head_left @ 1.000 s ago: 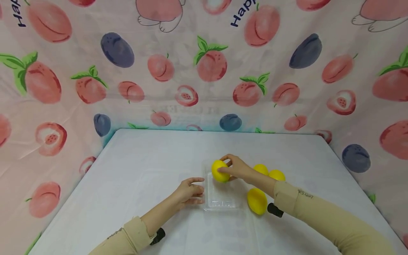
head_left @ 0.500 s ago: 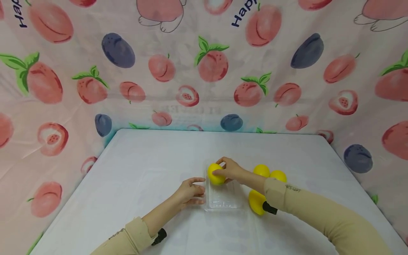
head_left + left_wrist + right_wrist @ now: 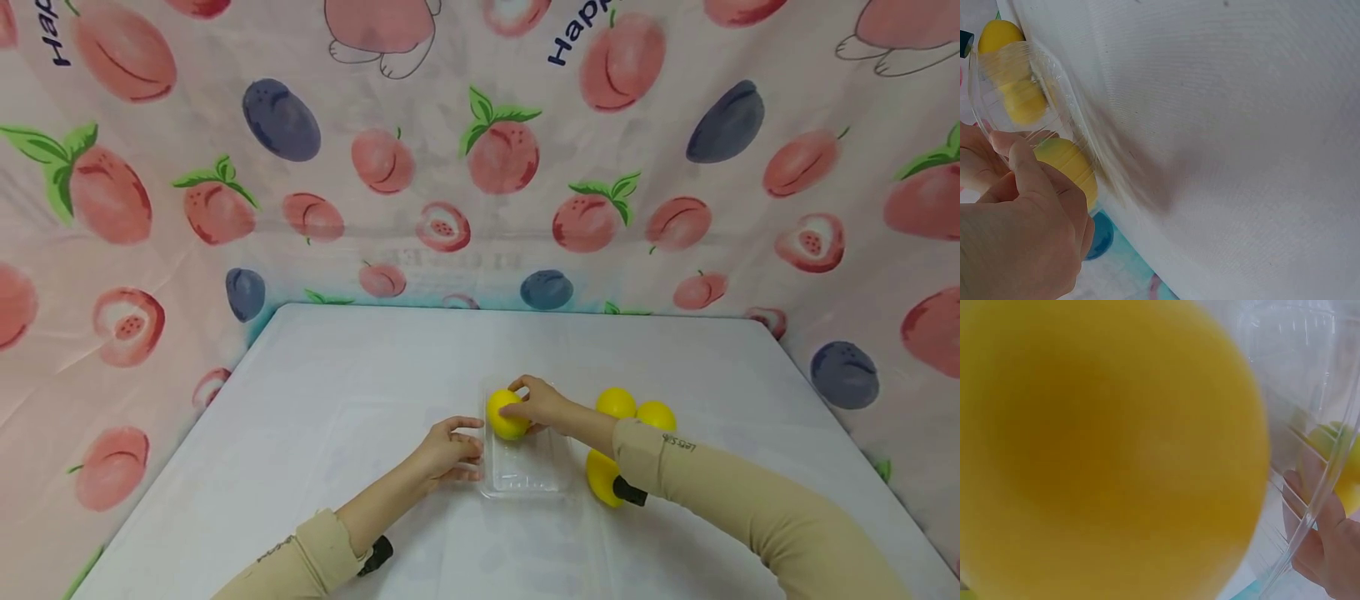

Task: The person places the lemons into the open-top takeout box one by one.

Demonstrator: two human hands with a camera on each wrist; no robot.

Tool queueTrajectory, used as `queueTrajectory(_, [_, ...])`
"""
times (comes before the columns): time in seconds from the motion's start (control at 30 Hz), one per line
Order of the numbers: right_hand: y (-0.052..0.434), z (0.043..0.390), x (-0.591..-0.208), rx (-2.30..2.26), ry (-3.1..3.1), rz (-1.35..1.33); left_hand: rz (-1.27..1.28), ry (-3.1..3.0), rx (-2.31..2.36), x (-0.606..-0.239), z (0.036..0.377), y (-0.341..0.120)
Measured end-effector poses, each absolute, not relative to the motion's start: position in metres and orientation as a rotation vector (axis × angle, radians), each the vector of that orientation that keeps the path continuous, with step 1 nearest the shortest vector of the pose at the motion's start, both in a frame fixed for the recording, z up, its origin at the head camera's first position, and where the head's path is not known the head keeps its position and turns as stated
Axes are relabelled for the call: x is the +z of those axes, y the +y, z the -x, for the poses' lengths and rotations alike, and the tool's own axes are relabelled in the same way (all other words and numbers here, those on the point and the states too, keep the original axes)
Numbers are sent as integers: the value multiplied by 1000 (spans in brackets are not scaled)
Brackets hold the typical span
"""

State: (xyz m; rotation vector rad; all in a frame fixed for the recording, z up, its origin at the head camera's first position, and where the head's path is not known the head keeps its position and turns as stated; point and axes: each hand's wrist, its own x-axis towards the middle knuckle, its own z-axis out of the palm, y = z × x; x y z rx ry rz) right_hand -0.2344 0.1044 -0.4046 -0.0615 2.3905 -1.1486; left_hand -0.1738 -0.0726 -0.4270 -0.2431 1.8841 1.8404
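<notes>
Lemon [image 3: 506, 414], yellow, sits low centre of the head frame, at the far end of the clear plastic tray [image 3: 525, 479], inside its rim. Right hand [image 3: 542, 404] grips it, fingers curled round its right side and top, thumb on the near side. Right wrist view: lemon fills nearly the whole frame [image 3: 1104, 450], blurred; tray wall at the right edge [image 3: 1329, 425]. Left hand [image 3: 448, 450] is just left of the tray, fingertips touching its left wall, fingers loosely bent, gripping nothing that shows. Left wrist view: same hand in the lower left corner [image 3: 1016, 231], thumb against the clear tray [image 3: 1022, 87], the lemon seen through the plastic [image 3: 1069, 165]. Three more lemons lie right of the tray in the head view: two side by side further back [image 3: 617, 402] [image 3: 656, 414], one nearer [image 3: 600, 475], partly hidden behind the right sleeve [image 3: 675, 467]. All on a white table [image 3: 337, 375]. Fruit-print cloth [image 3: 480, 150] fills the upper half of the frame.
</notes>
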Motion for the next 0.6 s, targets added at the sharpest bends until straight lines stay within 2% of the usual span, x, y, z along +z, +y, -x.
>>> queueTrajectory(0.6, [109, 237, -403, -1195, 2380, 32, 248, 1859, 1857, -430, 175, -72])
